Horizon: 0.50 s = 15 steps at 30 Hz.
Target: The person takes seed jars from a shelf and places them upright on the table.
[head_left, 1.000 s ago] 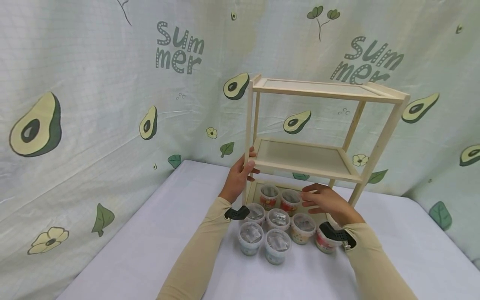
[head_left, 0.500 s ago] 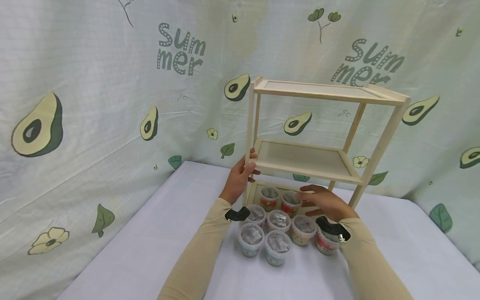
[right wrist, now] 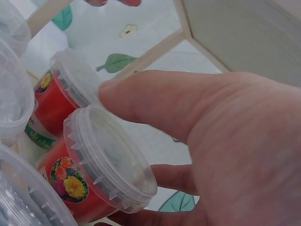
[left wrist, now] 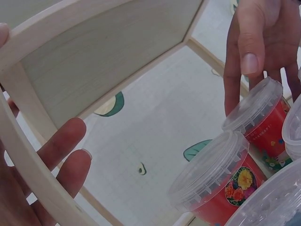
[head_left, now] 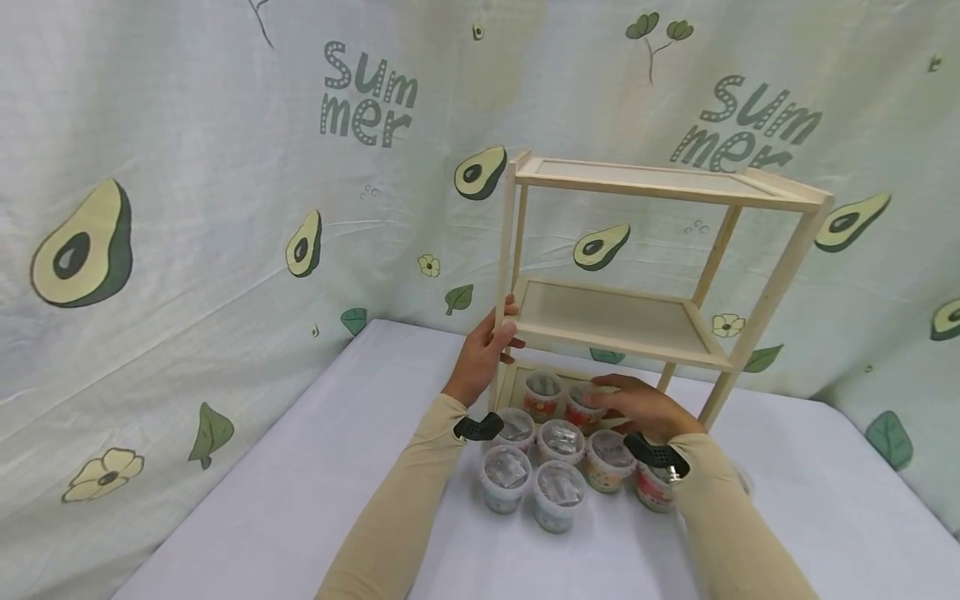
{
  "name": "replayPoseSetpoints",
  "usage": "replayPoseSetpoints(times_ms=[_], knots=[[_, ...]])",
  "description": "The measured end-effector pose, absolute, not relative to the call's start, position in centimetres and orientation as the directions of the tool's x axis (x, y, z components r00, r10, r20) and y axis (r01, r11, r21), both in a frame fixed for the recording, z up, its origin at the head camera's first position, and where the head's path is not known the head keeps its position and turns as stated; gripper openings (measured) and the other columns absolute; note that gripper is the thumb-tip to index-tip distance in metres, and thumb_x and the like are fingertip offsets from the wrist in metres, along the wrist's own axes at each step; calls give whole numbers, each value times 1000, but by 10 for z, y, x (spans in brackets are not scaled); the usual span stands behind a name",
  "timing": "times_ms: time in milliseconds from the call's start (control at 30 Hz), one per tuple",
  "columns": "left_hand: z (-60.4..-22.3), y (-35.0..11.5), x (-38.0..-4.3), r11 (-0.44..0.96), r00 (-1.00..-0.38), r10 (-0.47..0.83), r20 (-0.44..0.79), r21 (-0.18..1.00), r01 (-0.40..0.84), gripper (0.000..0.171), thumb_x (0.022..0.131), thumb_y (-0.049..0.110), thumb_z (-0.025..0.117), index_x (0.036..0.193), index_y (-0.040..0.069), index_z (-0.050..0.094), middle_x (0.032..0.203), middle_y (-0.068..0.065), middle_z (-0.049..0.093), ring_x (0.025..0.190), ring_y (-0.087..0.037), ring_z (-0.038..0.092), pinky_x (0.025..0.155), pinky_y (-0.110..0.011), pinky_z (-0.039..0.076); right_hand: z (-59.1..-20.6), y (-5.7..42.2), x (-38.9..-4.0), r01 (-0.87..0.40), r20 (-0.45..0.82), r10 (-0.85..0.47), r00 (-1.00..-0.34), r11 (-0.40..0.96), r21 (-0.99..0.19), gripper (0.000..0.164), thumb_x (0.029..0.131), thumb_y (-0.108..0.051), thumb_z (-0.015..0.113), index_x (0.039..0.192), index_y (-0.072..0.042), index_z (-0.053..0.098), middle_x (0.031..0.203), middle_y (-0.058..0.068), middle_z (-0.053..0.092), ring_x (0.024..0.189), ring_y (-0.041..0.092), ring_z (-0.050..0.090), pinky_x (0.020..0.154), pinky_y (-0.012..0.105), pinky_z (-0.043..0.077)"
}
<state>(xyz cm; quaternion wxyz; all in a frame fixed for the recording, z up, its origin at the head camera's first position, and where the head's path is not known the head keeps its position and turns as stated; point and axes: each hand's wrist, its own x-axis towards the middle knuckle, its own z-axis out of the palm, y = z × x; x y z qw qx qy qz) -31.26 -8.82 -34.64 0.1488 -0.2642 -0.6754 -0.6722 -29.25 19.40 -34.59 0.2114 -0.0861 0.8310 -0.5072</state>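
Observation:
My left hand (head_left: 480, 354) grips the left front post of a wooden shelf rack (head_left: 622, 348) at its middle shelf. Two red plastic tubs stand side by side on the rack's bottom shelf. My right hand (head_left: 637, 404) reaches around the right red tub (right wrist: 70, 174), which has a flower picture and a clear lid. In the right wrist view, its thumb stretches above the lid and the fingers extend behind the tub. The left red tub (left wrist: 225, 188) stands nearest my left hand. Its label also shows flowers.
Several lidded tubs, among them a pale blue tub (head_left: 559, 496), a yellowish tub (head_left: 609, 461) and another red tub (head_left: 655, 490), stand on the white tabletop (head_left: 360, 467) in front of the rack. My right sleeve (head_left: 727, 508) partly covers one more. A printed curtain (head_left: 225, 167) hangs behind.
My right hand has moved left and slightly down, from beside the right red tub to around its lid. My left hand stays on the post. The camera view has shifted slightly.

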Motion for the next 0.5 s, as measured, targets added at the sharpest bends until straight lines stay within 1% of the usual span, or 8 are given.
replayPoseSetpoints(times_ms=[100, 133, 167, 267, 367, 500], knots=[[-345, -88, -313, -59, -812, 179, 555, 830, 555, 46, 109, 28, 46, 152, 15, 43, 154, -2, 44, 109, -40, 62, 82, -62, 48, -346, 193, -293, 60, -263, -361, -894, 486, -872, 82, 94, -32, 71, 153, 2, 27, 148, 27, 42, 130, 44, 47, 98, 59, 44], [-341, -88, -309, -63, -811, 191, 553, 832, 552, 46, 109, 27, 46, 153, 13, 42, 156, -4, 42, 110, -42, 61, 83, -64, 47, -346, 193, -292, 54, -262, -365, -893, 492, -869, 83, 93, -31, 72, 153, 2, 26, 148, 27, 41, 129, 43, 47, 98, 59, 44], [-341, -88, -309, -61, -811, 191, 553, 831, 553, 47, 109, 28, 46, 153, 13, 42, 155, -4, 42, 110, -41, 62, 83, -65, 47, -346, 193, -292, 47, -259, -369, -892, 496, -867, 83, 93, -30, 72, 154, 3, 26, 147, 28, 41, 129, 43, 47, 98, 60, 44], [-341, -88, -309, -52, -815, 179, 551, 832, 552, 46, 109, 29, 47, 152, 15, 44, 154, -1, 44, 108, -37, 63, 81, -58, 50, -345, 191, -290, 27, -248, -379, -891, 502, -864, 86, 91, -27, 74, 154, 4, 24, 148, 30, 38, 130, 44, 45, 99, 61, 43], [-346, -87, -312, -28, -820, 151, 552, 831, 555, 44, 108, 31, 48, 151, 19, 46, 152, 5, 47, 105, -30, 65, 78, -49, 52, -345, 191, -289, 21, -244, -380, -892, 506, -862, 87, 91, -26, 74, 154, 4, 23, 149, 32, 36, 132, 46, 43, 100, 62, 42], [-346, -87, -311, -19, -826, 145, 544, 836, 548, 46, 108, 30, 47, 152, 19, 44, 151, 3, 48, 104, -30, 65, 77, -45, 52, -343, 189, -288, 22, -246, -372, -895, 514, -858, 88, 90, -26, 75, 154, 5, 24, 150, 33, 33, 132, 47, 43, 100, 63, 41]])
